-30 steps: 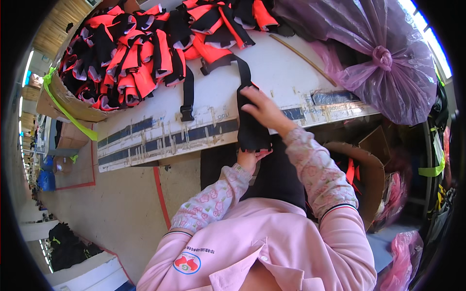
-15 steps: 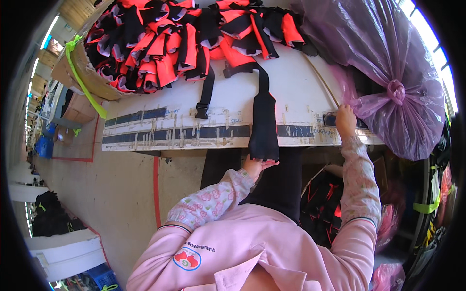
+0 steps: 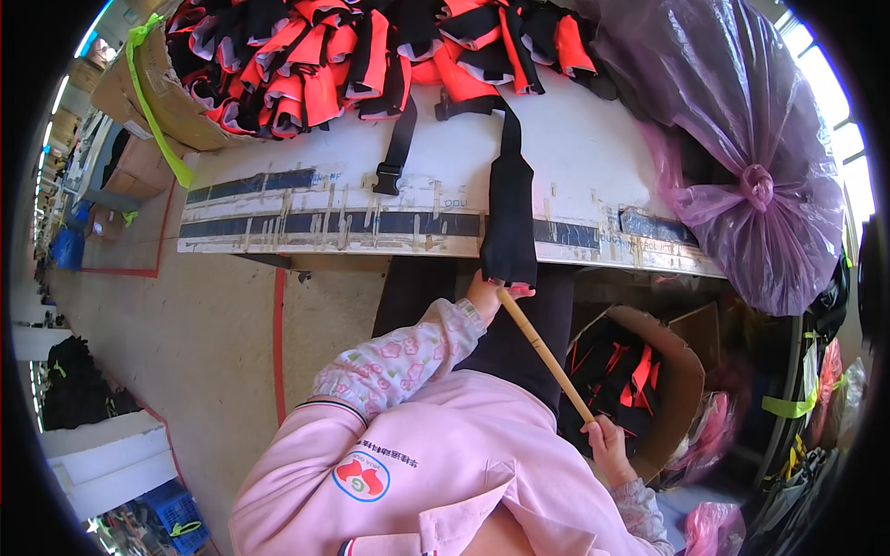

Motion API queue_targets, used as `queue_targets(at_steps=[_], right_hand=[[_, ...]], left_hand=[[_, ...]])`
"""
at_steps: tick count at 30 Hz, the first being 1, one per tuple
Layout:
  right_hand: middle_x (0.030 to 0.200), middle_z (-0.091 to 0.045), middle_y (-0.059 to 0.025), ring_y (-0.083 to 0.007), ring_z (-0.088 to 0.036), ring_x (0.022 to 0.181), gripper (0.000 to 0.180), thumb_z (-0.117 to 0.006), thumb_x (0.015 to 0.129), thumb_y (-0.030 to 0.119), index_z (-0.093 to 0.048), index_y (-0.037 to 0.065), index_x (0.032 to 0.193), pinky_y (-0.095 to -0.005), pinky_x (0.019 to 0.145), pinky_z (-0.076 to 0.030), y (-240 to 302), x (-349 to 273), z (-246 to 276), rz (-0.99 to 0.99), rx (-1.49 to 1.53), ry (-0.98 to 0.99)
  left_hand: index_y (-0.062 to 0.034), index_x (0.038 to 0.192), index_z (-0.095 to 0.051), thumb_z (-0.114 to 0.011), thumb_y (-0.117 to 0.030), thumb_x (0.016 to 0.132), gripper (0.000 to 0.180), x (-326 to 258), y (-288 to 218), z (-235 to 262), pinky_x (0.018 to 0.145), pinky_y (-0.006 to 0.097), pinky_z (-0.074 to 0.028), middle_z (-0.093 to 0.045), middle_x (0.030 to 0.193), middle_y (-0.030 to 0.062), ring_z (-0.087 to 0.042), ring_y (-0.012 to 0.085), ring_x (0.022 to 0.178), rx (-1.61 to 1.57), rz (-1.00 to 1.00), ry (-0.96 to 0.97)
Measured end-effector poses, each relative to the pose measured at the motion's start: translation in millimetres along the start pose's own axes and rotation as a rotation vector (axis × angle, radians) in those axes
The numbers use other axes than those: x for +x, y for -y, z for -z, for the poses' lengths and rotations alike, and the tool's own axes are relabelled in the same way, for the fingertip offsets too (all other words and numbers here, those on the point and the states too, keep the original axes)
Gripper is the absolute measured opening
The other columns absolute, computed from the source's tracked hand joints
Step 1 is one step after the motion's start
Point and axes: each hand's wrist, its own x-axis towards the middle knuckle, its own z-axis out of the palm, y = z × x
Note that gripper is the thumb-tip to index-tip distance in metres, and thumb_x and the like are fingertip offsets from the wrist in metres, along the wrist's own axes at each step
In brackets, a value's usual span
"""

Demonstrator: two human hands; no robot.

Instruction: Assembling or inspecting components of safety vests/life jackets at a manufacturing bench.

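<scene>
The left hand has its fingers closed around the lower end of a black strap, just under the front edge of the worktop. The right hand is wrapped tight around one end of a wooden stick, low beside a cardboard box. The stick is thin, straight and pale tan; it slants up to the left, its far tip meeting the strap's end at the left hand. The strap is flat and wide, hanging over the worktop edge from a heap of orange and black vests.

Half a second ago the right hand was up at the worktop edge, empty, near the purple bag; the stick was not in sight.
</scene>
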Motion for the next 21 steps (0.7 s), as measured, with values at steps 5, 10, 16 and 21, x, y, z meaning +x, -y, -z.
queue_targets(at_steps=[5,10,16,21], right_hand=[[0.05,-0.042,-0.0039,-0.0086,-0.037,0.045,0.025,-0.048,0.092,0.02,-0.057,0.001,0.078,-0.0264,0.043,-0.032,13,2,-16,-0.125,0.129,-0.028],[0.059,-0.056,-0.0184,-0.0334,-0.057,0.054,0.03,-0.048,0.092,0.022,-0.054,-0.003,0.076,-0.04,0.051,-0.043,67,51,-28,0.139,-0.217,-0.025],[0.054,-0.055,-0.0146,-0.0284,-0.055,0.046,0.037,-0.046,0.094,0.025,-0.053,-0.002,0.071,-0.0389,0.046,-0.041,108,141,-65,0.194,-0.038,-0.083],[0.046,-0.041,-0.0002,-0.0093,-0.032,0.031,0.036,-0.041,0.096,0.03,-0.05,0.004,0.074,-0.0243,0.032,-0.028,116,163,-93,-0.061,0.491,0.195]], left_hand=[[-0.0026,0.11,-0.051,-0.038,-0.017,0.097,0.024,-4,-2,-13,0.078,0.04,-0.056,-0.061,0.094,0.0119,-0.065,0.0278,0.082,0.128,0.04,-0.066],[0.0001,0.096,-0.054,-0.039,-0.01,0.093,0.019,3,14,-6,0.057,0.033,-0.056,-0.061,0.082,0.0127,-0.064,0.0251,0.067,0.263,0.002,-0.298],[-0.0006,0.084,-0.057,-0.045,0.004,0.084,0.012,2,2,-18,0.044,0.032,-0.052,-0.058,0.07,0.0094,-0.059,0.02,0.054,0.275,0.024,-0.137],[-0.0028,0.085,-0.058,-0.054,-0.001,0.08,0.006,1,12,-15,0.052,0.029,-0.05,-0.06,0.072,0.0073,-0.061,0.0183,0.061,0.546,-0.195,-0.262]])
